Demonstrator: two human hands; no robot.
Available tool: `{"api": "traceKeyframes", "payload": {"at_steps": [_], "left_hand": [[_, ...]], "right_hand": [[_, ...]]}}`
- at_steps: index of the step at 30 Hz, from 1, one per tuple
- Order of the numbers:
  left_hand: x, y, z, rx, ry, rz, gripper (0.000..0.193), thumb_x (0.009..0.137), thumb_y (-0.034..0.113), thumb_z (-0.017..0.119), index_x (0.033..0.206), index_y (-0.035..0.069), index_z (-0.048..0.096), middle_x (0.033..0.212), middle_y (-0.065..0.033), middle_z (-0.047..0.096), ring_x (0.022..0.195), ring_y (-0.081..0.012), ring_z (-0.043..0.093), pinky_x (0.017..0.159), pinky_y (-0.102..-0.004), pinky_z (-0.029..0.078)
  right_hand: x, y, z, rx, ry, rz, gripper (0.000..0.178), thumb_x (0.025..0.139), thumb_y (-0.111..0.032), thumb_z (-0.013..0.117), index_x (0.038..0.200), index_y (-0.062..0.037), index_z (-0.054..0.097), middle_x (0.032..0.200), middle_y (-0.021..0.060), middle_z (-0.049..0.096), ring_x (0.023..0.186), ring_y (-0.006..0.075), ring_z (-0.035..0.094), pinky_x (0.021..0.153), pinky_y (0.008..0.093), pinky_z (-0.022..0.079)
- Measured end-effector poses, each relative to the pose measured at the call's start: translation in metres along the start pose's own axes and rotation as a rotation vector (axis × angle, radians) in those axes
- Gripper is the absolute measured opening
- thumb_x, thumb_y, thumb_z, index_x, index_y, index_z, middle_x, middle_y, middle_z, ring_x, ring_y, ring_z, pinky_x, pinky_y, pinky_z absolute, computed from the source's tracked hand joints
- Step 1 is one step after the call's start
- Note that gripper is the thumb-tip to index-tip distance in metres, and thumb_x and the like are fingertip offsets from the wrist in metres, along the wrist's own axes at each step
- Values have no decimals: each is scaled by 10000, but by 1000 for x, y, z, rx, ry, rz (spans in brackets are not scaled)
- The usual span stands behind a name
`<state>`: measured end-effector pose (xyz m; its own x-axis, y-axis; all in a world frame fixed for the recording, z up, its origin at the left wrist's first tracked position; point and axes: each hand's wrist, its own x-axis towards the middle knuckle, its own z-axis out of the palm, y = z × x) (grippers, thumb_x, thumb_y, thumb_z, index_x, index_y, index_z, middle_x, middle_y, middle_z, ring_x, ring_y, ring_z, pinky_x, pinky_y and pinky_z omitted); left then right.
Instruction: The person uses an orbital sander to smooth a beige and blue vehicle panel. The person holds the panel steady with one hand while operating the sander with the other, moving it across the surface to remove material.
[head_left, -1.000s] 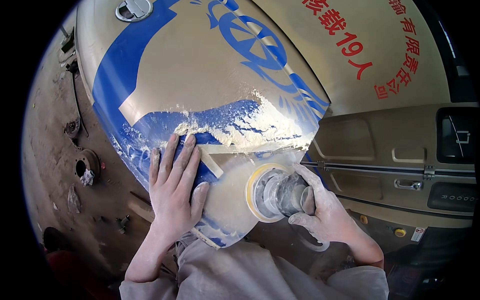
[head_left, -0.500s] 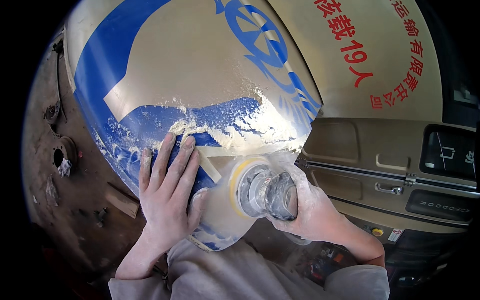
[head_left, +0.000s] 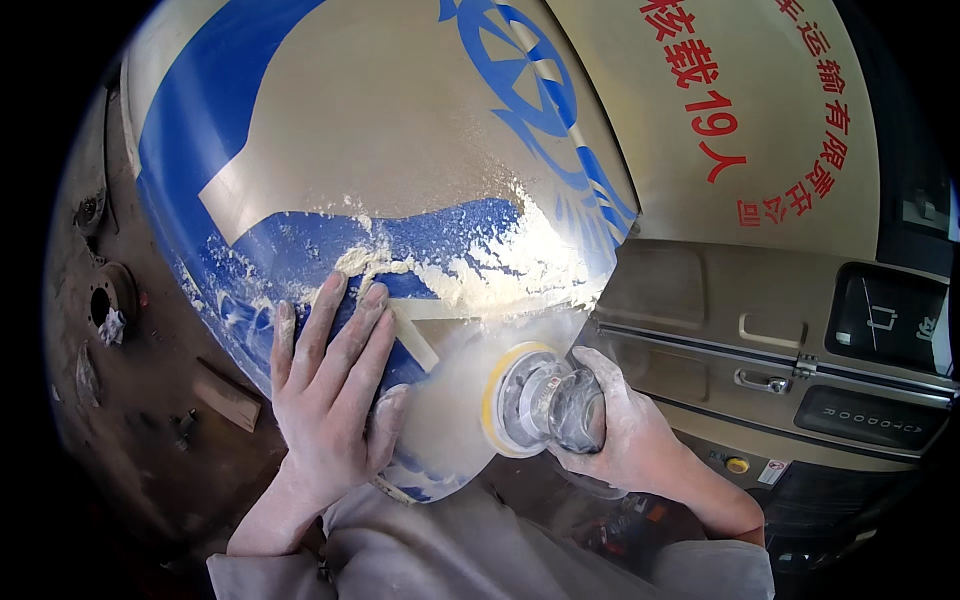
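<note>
I observe left hand [head_left: 333,405] flat on the painted panel [head_left: 370,120], fingers spread; right hand [head_left: 632,430] curls its fingers, partly hidden, round the sander [head_left: 540,398]; sander stands at the panel's lower part.

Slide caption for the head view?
Right hand grips a sander against a blue-and-tan vehicle panel; left hand lies spread on the panel.
</note>
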<state>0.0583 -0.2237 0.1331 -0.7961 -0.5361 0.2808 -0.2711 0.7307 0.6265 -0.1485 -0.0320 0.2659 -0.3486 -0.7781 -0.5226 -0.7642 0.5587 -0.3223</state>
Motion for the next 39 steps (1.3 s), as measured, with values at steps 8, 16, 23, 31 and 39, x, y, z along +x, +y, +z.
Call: {"api": "traceKeyframes", "payload": {"at_steps": [8, 16, 23, 31, 39], "left_hand": [[-24, -26, 5, -49, 356, -145, 575, 1001, 241, 559, 1498, -31, 459, 1567, -235, 442, 1506, -376, 352, 1246, -529, 183], [-30, -27, 49, -898, 770, -570, 707, 1059, 243, 511, 1618, -25, 170, 1678, -167, 215, 1506, -260, 292, 1242, -417, 218], [-29, -23, 53, -1040, 828, -569, 661, 1063, 174, 468, 1616, -30, 169, 1687, -161, 199, 1518, -256, 277, 1251, -418, 204], [-29, -22, 54, -1100, 857, -574, 569, 1081, 109, 387, 1611, -15, 221, 1677, -150, 241, 1516, -252, 300, 1246, -404, 244], [-31, -23, 52, -1124, 818, -593, 654, 1068, 186, 463, 1619, -17, 176, 1691, -152, 196, 1525, -250, 270, 1251, -412, 213]], "right_hand": [[6, -6, 5, 35, -13, -16, 1038, 713, -211, 906, 1516, 9, 286, 1271, 267, 599, 1086, 419, 675, 889, 455, 571], [8, -6, 9, 1, 9, -70, 1031, 707, -226, 904, 1510, 14, 302, 1281, 263, 582, 1057, 421, 670, 869, 455, 571], [13, -18, 7, 16, -24, -70, 1031, 732, -203, 905, 1512, -1, 262, 1218, 249, 643, 1101, 400, 690, 948, 430, 548], [18, -19, 1, 53, -73, 68, 1022, 751, -194, 888, 1528, -23, 245, 1184, 236, 664, 1088, 377, 699, 967, 406, 537], [24, -14, 1, 58, -71, 110, 1007, 749, -191, 885, 1515, -8, 257, 1205, 233, 659, 1074, 383, 705, 962, 418, 545]]}}
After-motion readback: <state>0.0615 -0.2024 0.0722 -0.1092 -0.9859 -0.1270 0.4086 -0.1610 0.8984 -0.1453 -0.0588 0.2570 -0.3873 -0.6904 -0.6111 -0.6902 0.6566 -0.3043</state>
